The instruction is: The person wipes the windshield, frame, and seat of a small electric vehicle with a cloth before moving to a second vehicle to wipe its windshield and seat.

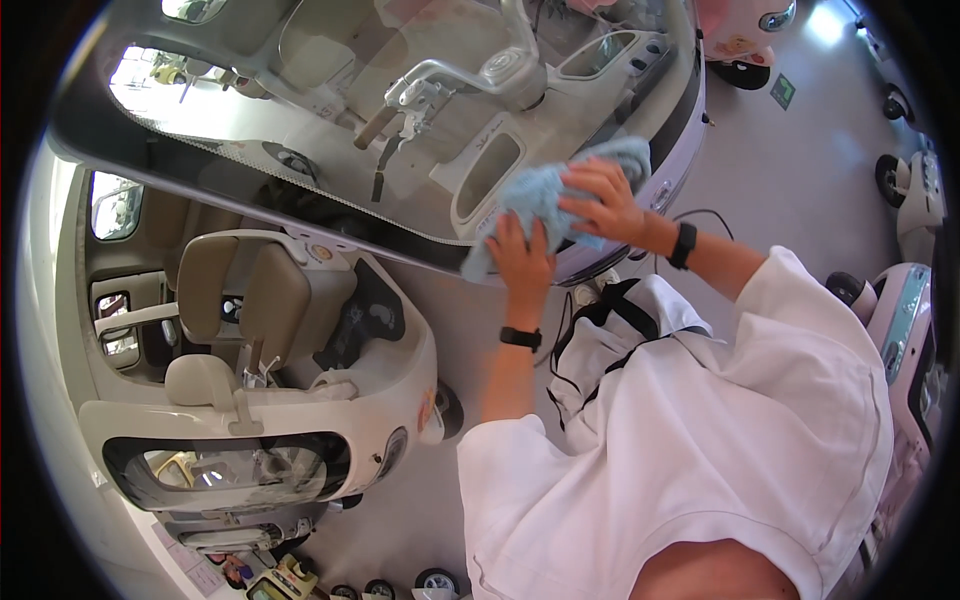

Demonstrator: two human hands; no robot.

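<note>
A fluffy light blue cloth point(530, 195) is spread against the lower corner of the windshield point(390, 195) of a small vehicle. My left hand point(524, 258) holds the cloth's lower left part, its fingers bent over the fabric. Further right, my right hand point(606, 205) grips the same cloth with its fingers somewhat spread on top. Both palms are hidden. Through the glass show a beige interior, a steering handlebar point(440, 80) and an oval recess in the dashboard point(488, 180).
To the left stands another small cream vehicle point(400, 440), its side open on brown seats point(275, 300). A white and black bundle point(630, 325) and dark cables point(562, 345) are by my body. More small vehicles line the right side, one with a teal panel point(897, 320). A green sign point(783, 92) lies on the grey floor point(745, 180).
</note>
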